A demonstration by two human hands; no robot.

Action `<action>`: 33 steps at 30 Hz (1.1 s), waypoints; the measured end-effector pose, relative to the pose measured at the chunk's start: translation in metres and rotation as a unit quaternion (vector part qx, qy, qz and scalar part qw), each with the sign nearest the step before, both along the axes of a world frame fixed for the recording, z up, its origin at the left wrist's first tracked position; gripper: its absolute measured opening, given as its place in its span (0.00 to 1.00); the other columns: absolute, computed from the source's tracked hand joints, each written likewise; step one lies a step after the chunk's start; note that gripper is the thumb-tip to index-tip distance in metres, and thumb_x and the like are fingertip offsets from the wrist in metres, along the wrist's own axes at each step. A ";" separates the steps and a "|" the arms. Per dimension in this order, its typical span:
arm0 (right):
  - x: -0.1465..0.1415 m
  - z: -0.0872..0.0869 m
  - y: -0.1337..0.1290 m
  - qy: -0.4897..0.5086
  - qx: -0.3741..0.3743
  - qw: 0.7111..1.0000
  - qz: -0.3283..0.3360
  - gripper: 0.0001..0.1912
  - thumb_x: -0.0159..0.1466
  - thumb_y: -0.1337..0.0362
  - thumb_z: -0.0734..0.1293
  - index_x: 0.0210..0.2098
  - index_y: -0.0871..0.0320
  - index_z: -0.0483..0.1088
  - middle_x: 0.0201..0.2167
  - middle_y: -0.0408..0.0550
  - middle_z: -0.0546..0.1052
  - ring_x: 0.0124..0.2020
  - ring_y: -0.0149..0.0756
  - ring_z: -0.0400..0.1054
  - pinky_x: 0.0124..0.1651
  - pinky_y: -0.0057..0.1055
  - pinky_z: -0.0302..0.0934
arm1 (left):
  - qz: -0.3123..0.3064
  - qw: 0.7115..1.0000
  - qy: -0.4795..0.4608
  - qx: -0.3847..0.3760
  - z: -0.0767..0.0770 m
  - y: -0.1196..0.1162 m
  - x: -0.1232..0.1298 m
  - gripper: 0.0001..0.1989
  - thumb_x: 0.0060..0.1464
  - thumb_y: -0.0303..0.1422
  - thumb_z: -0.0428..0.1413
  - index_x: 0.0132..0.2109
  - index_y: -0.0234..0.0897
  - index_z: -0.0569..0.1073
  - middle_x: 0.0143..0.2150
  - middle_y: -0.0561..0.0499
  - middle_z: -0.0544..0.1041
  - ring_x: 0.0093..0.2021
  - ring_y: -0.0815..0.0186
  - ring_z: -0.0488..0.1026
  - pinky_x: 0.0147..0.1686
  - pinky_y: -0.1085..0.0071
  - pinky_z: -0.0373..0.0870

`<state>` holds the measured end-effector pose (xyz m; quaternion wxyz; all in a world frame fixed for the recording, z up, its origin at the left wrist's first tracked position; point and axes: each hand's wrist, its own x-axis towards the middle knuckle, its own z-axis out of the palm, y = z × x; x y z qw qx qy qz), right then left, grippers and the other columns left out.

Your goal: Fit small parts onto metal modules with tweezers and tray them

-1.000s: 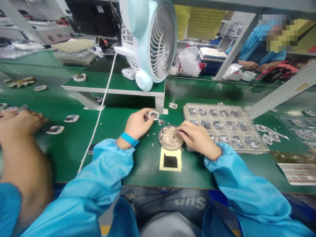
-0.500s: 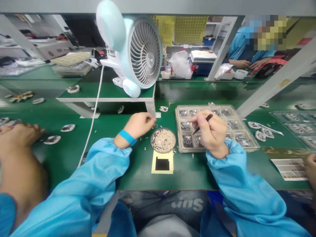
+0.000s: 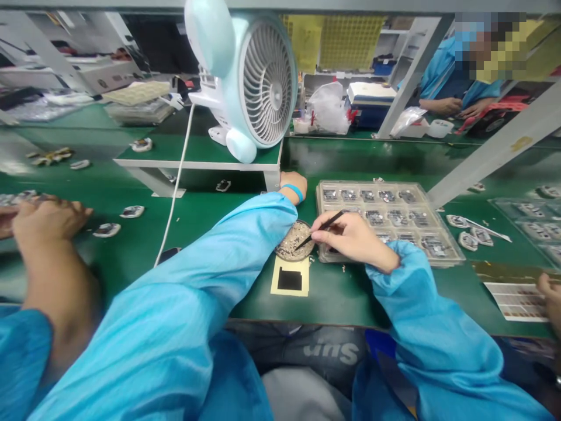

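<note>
Black tweezers (image 3: 326, 225) are pinched in my right hand (image 3: 350, 237). Their tips point down into a round dish (image 3: 289, 252) full of small pale and dark pieces. My left hand (image 3: 293, 181), with a blue wristband, reaches forward beside the leg of the fan's stand; its fingers are turned away and hidden. My left sleeve covers part of the dish's left side. Just below the dish lies a yellow paper with a black patch (image 3: 290, 279). A clear compartment tray (image 3: 322, 202) holding small electronic assemblies sits to the right, partly behind my right hand.
A pale blue fan (image 3: 267, 88) stands on a low green-topped stand (image 3: 245, 166), its white cable (image 3: 177, 187) hanging down at left. Small white-edged parts (image 3: 107, 230) lie on the green table. Other people's hands show at left (image 3: 48, 225) and right (image 3: 551, 292).
My left hand has moved forward and right, toward the stand's leg. My right hand has brought the tweezers from over the tray left to the dish. The view has shifted slightly.
</note>
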<state>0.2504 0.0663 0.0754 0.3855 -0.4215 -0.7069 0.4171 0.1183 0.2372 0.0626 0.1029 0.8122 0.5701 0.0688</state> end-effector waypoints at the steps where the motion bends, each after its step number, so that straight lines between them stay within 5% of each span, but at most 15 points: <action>1: -0.001 -0.001 0.000 -0.005 -0.020 0.999 0.030 0.09 0.62 0.57 0.74 0.37 0.56 0.79 0.31 0.44 0.81 0.31 0.35 0.76 0.36 0.32 0.70 | -0.001 1.000 0.000 0.010 0.002 -0.006 -0.004 0.19 0.53 0.23 0.61 0.52 0.15 0.76 0.57 0.18 0.71 0.61 0.33 0.67 0.59 0.43 0.60; 4: -0.005 -0.007 -0.002 -0.014 -0.007 0.996 0.091 0.08 0.62 0.58 0.75 0.35 0.56 0.81 0.36 0.46 0.82 0.39 0.37 0.77 0.44 0.34 0.72 | -0.038 0.997 -0.035 0.058 0.007 -0.035 -0.028 0.19 0.54 0.30 0.62 0.51 0.21 0.76 0.57 0.26 0.71 0.60 0.41 0.68 0.59 0.52 0.65; 7: -0.014 -0.016 -0.007 -0.040 0.037 0.996 0.075 0.08 0.62 0.57 0.76 0.36 0.55 0.81 0.37 0.46 0.83 0.40 0.38 0.78 0.46 0.35 0.72 | -0.098 0.966 -0.228 0.070 0.000 -0.070 -0.065 0.17 0.51 0.31 0.63 0.48 0.31 0.75 0.48 0.39 0.76 0.51 0.51 0.74 0.54 0.57 0.71; 11: -0.026 -0.026 -0.012 -0.087 0.107 0.990 0.039 0.06 0.64 0.59 0.75 0.38 0.53 0.80 0.36 0.45 0.83 0.38 0.37 0.77 0.44 0.34 0.71 | -0.087 0.849 -0.500 -0.146 -0.023 -0.108 -0.108 0.26 0.46 0.24 0.63 0.54 0.35 0.68 0.45 0.46 0.77 0.42 0.63 0.78 0.41 0.68 0.75; 14: -0.030 -0.030 -0.011 -0.114 0.126 0.985 0.036 0.04 0.64 0.61 0.75 0.38 0.53 0.80 0.37 0.44 0.84 0.39 0.37 0.78 0.46 0.36 0.70 | -0.070 0.795 -0.566 -0.209 -0.038 -0.122 -0.123 0.29 0.44 0.21 0.63 0.55 0.35 0.69 0.48 0.45 0.77 0.43 0.65 0.78 0.40 0.72 0.74; 24: -0.033 -0.026 -0.009 -0.107 0.117 0.986 0.042 0.01 0.64 0.63 0.75 0.36 0.52 0.81 0.35 0.43 0.84 0.38 0.36 0.78 0.46 0.36 0.70 | -0.094 0.820 -0.531 -0.191 -0.052 -0.132 -0.120 0.28 0.47 0.20 0.62 0.57 0.35 0.71 0.46 0.46 0.79 0.39 0.67 0.77 0.34 0.74 0.71; 33: -0.009 -0.018 -0.001 0.024 0.199 0.963 -0.178 0.03 0.62 0.61 0.76 0.35 0.51 0.78 0.33 0.46 0.82 0.36 0.42 0.78 0.43 0.42 0.74 | -0.052 0.818 -0.547 -0.169 -0.055 -0.133 -0.117 0.19 0.51 0.29 0.66 0.51 0.35 0.75 0.41 0.46 0.80 0.37 0.65 0.78 0.34 0.71 0.75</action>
